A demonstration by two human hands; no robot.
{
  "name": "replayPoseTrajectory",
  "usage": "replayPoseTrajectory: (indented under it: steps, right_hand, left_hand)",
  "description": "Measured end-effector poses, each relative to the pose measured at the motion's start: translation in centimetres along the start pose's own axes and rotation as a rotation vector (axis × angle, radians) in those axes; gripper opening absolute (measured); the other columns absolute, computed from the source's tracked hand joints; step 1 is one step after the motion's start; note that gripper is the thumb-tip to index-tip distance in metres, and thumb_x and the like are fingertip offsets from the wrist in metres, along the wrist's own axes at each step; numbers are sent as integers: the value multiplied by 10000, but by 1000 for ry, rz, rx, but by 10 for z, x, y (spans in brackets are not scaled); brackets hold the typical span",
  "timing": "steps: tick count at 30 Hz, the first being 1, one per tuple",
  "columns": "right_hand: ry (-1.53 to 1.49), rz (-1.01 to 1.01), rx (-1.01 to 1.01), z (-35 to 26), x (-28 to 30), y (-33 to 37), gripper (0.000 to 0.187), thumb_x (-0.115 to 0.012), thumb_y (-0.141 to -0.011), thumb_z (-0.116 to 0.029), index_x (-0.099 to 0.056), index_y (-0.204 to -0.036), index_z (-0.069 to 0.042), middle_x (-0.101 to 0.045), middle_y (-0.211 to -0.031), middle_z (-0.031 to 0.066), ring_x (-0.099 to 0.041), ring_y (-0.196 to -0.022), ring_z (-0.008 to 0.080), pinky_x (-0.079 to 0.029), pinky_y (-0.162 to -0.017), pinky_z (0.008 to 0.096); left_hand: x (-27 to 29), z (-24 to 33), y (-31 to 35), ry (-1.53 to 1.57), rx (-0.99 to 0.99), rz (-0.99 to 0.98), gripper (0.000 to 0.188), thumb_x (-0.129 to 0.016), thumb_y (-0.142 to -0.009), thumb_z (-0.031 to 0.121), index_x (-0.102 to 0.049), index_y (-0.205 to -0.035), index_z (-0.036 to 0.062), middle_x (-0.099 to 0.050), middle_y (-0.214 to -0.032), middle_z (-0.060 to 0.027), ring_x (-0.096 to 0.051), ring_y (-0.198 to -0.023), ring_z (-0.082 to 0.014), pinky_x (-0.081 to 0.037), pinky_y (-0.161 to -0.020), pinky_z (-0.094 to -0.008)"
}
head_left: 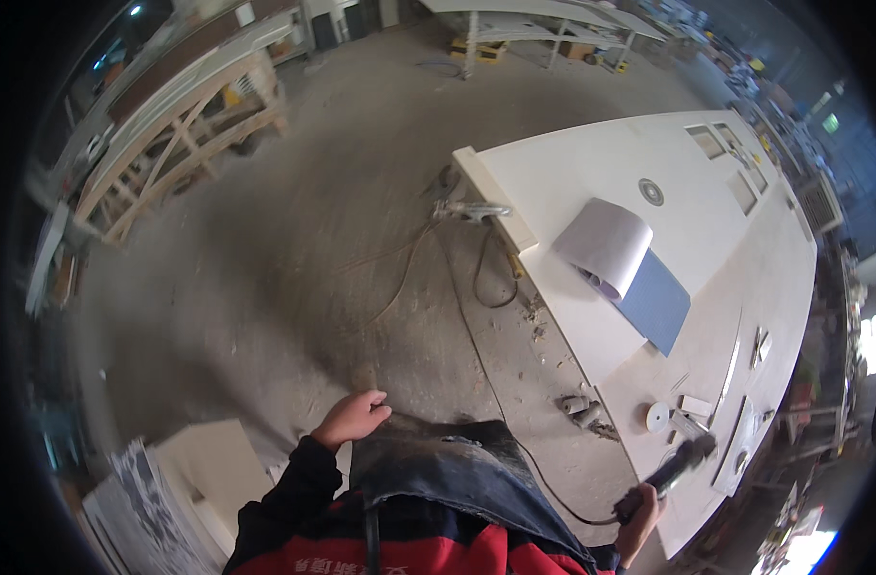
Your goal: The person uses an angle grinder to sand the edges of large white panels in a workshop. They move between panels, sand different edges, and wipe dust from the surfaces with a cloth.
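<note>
In my right hand [639,522] is a dark angle grinder [666,475], held by its rear end with its head over the near part of a large pale worktop [591,326]. A black power cord [563,508] trails from the tool past my apron. My left hand [355,419] is loosely closed beside the dark apron [438,465], over the floor; nothing shows in its fingers, and its palm is hidden. Close to the grinder's head lie a white roll [657,417] and a small pale block [695,406].
A curled white sheet [606,240] and a blue sheet [657,302] lie on the worktop; farther off are rectangular cutouts [745,192]. A clamp [472,210] grips its left edge strip. Cords and debris [543,335] litter the floor. Pale boards [213,470] stand at my left.
</note>
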State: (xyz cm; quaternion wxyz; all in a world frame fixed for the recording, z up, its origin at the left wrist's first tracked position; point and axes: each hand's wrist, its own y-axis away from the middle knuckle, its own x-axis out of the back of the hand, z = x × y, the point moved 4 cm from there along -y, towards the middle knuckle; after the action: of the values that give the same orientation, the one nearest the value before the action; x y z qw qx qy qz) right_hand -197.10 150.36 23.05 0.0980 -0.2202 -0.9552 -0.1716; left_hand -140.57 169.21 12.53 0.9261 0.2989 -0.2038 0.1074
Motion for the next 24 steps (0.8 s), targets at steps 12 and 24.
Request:
replayPoseTrajectory:
  steps: [12, 24]
  right_hand:
    - [210, -871, 408, -134, -502, 217, 629, -844, -739, -219, -614, -1276, 15, -700, -1028, 138, -685, -897, 237, -553, -844, 357]
    - [811, -1496, 904, -104, -860, 261, 486, -640, -835, -192, -632, -1316, -125, -692, -848, 218, -683, -905, 412, -530, -798, 517]
  left_hand:
    - [203, 129, -147, 779, -497, -468, 692, -717, -987, 341, -414, -1531, 39, -555, -1442, -143, -567, -1298, -258, -473, -1081, -411]
    - [519, 18, -305, 1735, -417, 416, 322, -695, -965, 385, -618, -1098, 102, -665, -982, -43, -659, -898, -211, -572, -840, -434]
